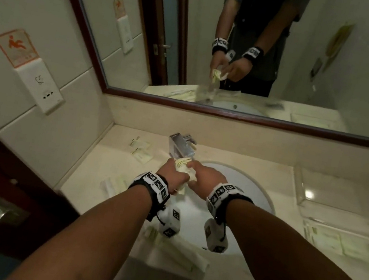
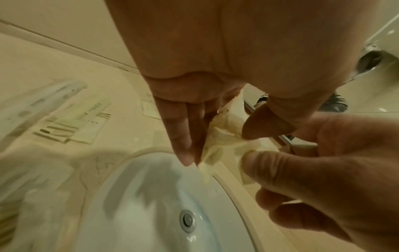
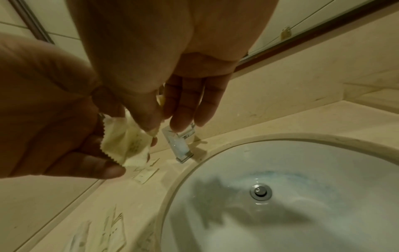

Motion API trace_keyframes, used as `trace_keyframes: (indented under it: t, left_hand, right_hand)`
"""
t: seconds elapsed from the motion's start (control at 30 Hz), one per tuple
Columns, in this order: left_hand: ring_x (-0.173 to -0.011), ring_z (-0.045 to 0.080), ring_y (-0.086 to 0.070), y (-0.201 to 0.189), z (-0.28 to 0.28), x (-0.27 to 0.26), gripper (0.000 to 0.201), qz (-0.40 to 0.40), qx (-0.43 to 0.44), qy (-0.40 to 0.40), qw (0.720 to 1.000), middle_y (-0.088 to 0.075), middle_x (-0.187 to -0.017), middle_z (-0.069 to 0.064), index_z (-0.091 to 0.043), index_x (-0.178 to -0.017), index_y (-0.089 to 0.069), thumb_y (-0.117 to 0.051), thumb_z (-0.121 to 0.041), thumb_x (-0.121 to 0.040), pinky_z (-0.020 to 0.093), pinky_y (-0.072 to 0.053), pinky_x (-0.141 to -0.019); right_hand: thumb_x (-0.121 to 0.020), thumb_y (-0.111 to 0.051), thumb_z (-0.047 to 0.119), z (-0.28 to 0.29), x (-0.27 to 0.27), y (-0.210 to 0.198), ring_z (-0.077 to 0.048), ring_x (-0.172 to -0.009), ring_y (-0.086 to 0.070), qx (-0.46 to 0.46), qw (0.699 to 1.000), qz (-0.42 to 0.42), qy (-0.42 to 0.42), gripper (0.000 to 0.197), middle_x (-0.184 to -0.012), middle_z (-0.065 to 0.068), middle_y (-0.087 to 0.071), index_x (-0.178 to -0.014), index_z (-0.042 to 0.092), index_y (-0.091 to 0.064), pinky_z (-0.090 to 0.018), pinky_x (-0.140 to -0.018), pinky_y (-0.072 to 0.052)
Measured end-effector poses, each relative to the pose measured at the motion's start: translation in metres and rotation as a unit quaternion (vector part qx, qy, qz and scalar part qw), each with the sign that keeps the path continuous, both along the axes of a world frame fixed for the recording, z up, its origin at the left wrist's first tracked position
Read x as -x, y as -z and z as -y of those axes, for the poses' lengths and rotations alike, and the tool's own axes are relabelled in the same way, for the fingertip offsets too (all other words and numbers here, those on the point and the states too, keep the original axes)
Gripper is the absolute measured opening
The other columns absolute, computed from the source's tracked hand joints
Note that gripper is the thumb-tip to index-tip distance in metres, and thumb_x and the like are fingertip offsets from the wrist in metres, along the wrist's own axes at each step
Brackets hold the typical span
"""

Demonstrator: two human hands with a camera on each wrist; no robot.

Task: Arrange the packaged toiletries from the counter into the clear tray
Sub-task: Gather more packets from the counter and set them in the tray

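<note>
Over the sink, my left hand [image 1: 174, 174] grips a small bunch of pale yellow toiletry packets [image 1: 183, 164] between thumb and fingers. My right hand [image 1: 205, 175] meets it from the right and pinches the same packets [image 3: 127, 145] with thumb and forefinger, the other fingers straight. The left wrist view shows the crumpled packets [image 2: 220, 138] between both hands. The clear tray [image 1: 303, 198] stands on the counter at the right, with flat packets [image 1: 344, 246] by its near end. More loose packets [image 1: 140, 150] lie on the counter at the left.
The chrome faucet [image 1: 182, 148] stands just behind the hands. The white sink basin [image 1: 249, 199] lies under them. Several packets [image 1: 173, 243] lie along the front rim and at the left [image 1: 114, 183]. A mirror runs along the back wall, and a wall closes off the left.
</note>
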State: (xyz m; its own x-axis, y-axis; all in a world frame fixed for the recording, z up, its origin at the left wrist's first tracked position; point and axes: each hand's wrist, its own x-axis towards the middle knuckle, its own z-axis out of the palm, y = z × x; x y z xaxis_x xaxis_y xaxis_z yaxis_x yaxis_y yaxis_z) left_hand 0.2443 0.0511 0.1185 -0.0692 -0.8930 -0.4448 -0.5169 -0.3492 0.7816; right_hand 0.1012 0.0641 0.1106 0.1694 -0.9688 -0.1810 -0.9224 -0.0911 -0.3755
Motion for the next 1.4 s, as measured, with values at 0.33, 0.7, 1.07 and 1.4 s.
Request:
trace_keyframes:
  t: [0.33, 0.7, 1.07, 1.4]
  left_hand:
    - [-0.086, 0.025, -0.064, -0.007, -0.061, 0.038, 0.035, -0.054, -0.023, 0.031, 0.998, -0.061, -0.104, 0.01, -0.016, -0.115, -0.051, -0.064, -0.034, -0.088, 0.049, -0.061, -0.07]
    - [-0.102, 0.032, -0.06, -0.029, -0.071, 0.124, 0.042, 0.076, 0.098, 0.102, 0.987, -0.063, -0.117, 0.016, 0.0, -0.123, -0.056, -0.058, -0.029, -0.094, 0.028, -0.04, -0.075]
    - [-0.09, 0.029, -0.068, -0.017, -0.082, 0.291, 0.028, 0.026, 0.085, 0.12, 0.989, -0.073, -0.1, 0.013, -0.005, -0.105, -0.069, -0.069, -0.021, -0.082, 0.035, -0.055, -0.079]
    - [-0.087, 0.027, -0.071, 0.024, -0.097, 0.359, 0.068, 0.075, -0.015, 0.114, 0.991, -0.072, -0.099, 0.014, -0.007, -0.138, -0.051, -0.079, -0.026, -0.079, 0.038, -0.06, -0.08]
  right_hand:
    - [-0.088, -0.061, 0.035, -0.076, 0.033, 0.003, -0.026, -0.09, -0.065, -0.012, 0.997, 0.0, 0.076, 0.055, -0.104, -0.004, -0.069, -0.139, 0.033, -0.04, -0.032, -0.071, -0.051]
    - [-0.083, -0.065, 0.036, -0.106, 0.117, -0.01, -0.017, -0.088, -0.061, 0.016, 0.986, 0.082, 0.146, 0.059, -0.1, 0.006, -0.063, -0.138, 0.037, -0.045, -0.03, -0.079, -0.05]
    - [-0.081, -0.071, 0.036, -0.117, 0.285, -0.005, -0.02, -0.104, -0.064, -0.032, 0.928, 0.221, 0.297, 0.061, -0.126, -0.004, -0.064, -0.138, 0.023, -0.052, -0.035, -0.09, -0.054]
    - [-0.08, -0.073, 0.026, -0.128, 0.379, 0.014, -0.027, -0.096, -0.068, -0.088, 0.928, 0.206, 0.297, 0.011, -0.092, -0.002, -0.068, -0.089, 0.021, -0.069, -0.044, -0.087, -0.058]
